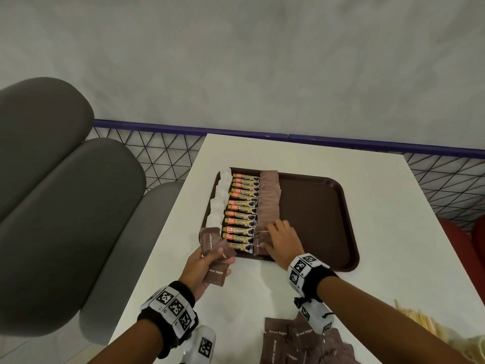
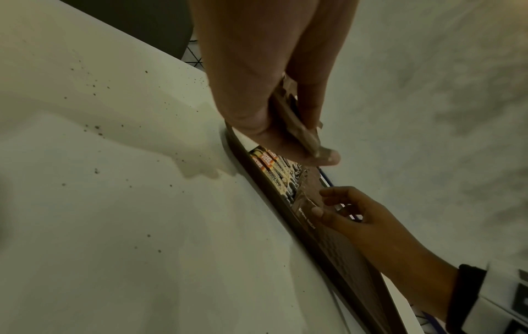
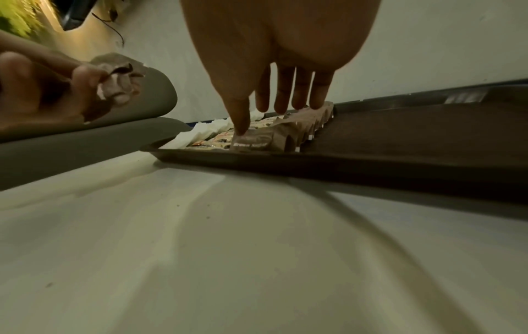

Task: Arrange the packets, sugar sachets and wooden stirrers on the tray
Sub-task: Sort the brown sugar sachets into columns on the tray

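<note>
Left fingers [image 1: 210,258] around brown sugar sachets [image 1: 214,245]; right fingers [image 1: 278,229] straight on tray [image 1: 328,222] row.

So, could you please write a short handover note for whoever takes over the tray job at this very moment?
Left hand: grips a few brown sugar sachets above the table, by the tray's near left corner.
Right hand: fingers straight, pressing the near end of the brown sachet row.
Tray: white sachets, coffee packets and brown row lined up on its left half; right half bare.
Left: loose brown sachets and wooden stirrers are on the table's near edge.
</note>
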The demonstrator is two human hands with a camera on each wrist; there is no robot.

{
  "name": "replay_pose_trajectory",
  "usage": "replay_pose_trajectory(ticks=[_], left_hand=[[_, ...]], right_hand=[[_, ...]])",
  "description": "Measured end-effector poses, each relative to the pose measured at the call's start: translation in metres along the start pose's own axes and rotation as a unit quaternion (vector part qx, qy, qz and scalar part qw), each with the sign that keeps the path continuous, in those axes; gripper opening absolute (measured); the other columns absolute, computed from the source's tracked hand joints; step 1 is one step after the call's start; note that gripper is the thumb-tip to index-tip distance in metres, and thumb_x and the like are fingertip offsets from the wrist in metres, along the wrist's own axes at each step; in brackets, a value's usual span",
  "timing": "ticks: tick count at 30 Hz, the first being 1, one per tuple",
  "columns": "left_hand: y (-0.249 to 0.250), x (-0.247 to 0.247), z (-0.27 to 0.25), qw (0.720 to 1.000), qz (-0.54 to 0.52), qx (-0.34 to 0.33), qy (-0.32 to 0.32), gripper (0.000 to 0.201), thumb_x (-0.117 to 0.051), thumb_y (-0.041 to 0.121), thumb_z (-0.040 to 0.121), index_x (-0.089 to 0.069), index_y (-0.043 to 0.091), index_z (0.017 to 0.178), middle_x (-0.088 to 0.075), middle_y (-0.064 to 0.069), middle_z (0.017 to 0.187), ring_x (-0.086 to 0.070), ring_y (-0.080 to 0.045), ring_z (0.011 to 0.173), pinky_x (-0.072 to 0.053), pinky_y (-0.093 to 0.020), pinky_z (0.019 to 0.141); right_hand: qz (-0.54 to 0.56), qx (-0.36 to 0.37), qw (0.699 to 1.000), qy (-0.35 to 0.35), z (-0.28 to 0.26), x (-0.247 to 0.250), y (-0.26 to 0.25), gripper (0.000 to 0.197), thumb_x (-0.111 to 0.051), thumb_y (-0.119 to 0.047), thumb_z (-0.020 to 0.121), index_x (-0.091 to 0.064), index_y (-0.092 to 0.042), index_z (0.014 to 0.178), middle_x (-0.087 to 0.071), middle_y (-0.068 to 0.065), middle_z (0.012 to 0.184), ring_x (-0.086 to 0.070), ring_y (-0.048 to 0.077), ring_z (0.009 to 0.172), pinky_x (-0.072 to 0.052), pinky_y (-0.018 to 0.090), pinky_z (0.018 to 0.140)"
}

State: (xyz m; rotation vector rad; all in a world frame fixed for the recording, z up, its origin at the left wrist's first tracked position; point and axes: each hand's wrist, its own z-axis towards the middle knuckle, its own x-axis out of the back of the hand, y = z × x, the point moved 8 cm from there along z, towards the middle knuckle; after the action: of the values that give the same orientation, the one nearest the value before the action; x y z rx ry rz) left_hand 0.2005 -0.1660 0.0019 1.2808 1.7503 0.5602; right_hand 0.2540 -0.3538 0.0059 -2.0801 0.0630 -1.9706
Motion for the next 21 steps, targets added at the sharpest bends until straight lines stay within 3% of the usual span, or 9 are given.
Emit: replay_pose_trajectory(ticks=[3, 8, 12, 15, 17, 19, 21], left_hand=[[0.000, -0.001, 0.000, 1.000, 0.013, -0.002, 0.003, 0.019, -0.054, 0.010, 0.092, -0.058, 0.009, 0.111, -0.068, -0.017, 0.100, -0.071, -0.020, 0.069, -0.055, -0.030, 0.051], [0.000, -0.009, 0.002, 1.000, 0.030, 0.000, -0.001, 0.023, -0.053, 0.022, 0.094, -0.058, 0.011, 0.113, -0.067, -0.013, 0.102, -0.072, -0.026, 0.071, -0.054, -0.030, 0.049], [0.002, -0.019, 0.004, 0.999, 0.037, -0.010, -0.010, 0.029, -0.051, 0.029, 0.094, -0.060, 0.010, 0.115, -0.067, -0.018, 0.104, -0.069, -0.029, 0.071, -0.053, -0.030, 0.049], [0.002, -0.026, 0.007, 0.999, 0.047, -0.003, -0.008, 0.033, -0.049, 0.035, 0.095, -0.061, 0.010, 0.113, -0.069, -0.019, 0.101, -0.069, -0.028, 0.074, -0.054, -0.032, 0.050], [0.001, -0.030, 0.008, 0.998, 0.056, 0.005, -0.010, 0.035, -0.050, 0.037, 0.094, -0.063, 0.010, 0.112, -0.069, -0.018, 0.102, -0.067, -0.027, 0.078, -0.055, -0.033, 0.050], [0.000, -0.032, 0.010, 0.998, 0.067, 0.011, -0.011, 0.036, -0.052, 0.038, 0.092, -0.063, 0.009, 0.112, -0.068, -0.016, 0.102, -0.066, -0.024, 0.079, -0.055, -0.033, 0.051], [0.000, -0.033, 0.012, 0.997, 0.077, 0.012, -0.007, 0.038, -0.054, 0.039, 0.091, -0.064, 0.008, 0.112, -0.067, -0.016, 0.103, -0.065, -0.022, 0.078, -0.054, -0.032, 0.051]], right_hand=[[0.099, 0.000, 0.995, 0.009, -0.001, 0.006, -0.007, 0.033, -0.047, -0.035, 0.093, -0.049, -0.017, 0.121, -0.047, 0.001, 0.124, -0.039, 0.017, 0.114, -0.033, 0.025, 0.093], [0.330, 0.030, 0.943, -0.030, -0.003, 0.007, -0.037, 0.028, -0.049, -0.030, 0.094, -0.054, -0.015, 0.117, -0.052, 0.001, 0.109, -0.046, 0.011, 0.100, -0.045, 0.029, 0.089], [0.402, 0.015, 0.912, -0.075, -0.006, 0.002, -0.053, 0.026, -0.054, -0.031, 0.091, -0.057, -0.010, 0.106, -0.056, -0.002, 0.095, -0.052, 0.010, 0.085, -0.043, 0.023, 0.077], [0.440, -0.014, 0.894, -0.087, -0.005, -0.006, -0.051, 0.014, -0.061, -0.031, 0.087, -0.052, -0.019, 0.085, -0.053, -0.010, 0.079, -0.049, 0.003, 0.072, -0.041, 0.021, 0.071], [0.453, -0.038, 0.888, -0.075, -0.003, -0.007, -0.045, 0.019, -0.065, -0.032, 0.083, -0.048, -0.029, 0.075, -0.054, -0.010, 0.076, -0.052, 0.008, 0.074, -0.046, 0.030, 0.076], [0.485, -0.055, 0.870, -0.063, -0.002, -0.006, -0.040, 0.021, -0.067, -0.025, 0.081, -0.049, -0.029, 0.071, -0.056, -0.004, 0.076, -0.053, 0.016, 0.079, -0.049, 0.041, 0.080], [0.514, -0.061, 0.854, -0.058, 0.000, -0.002, -0.036, 0.024, -0.065, -0.012, 0.084, -0.050, -0.025, 0.070, -0.053, -0.003, 0.074, -0.052, 0.016, 0.076, -0.048, 0.030, 0.072]])
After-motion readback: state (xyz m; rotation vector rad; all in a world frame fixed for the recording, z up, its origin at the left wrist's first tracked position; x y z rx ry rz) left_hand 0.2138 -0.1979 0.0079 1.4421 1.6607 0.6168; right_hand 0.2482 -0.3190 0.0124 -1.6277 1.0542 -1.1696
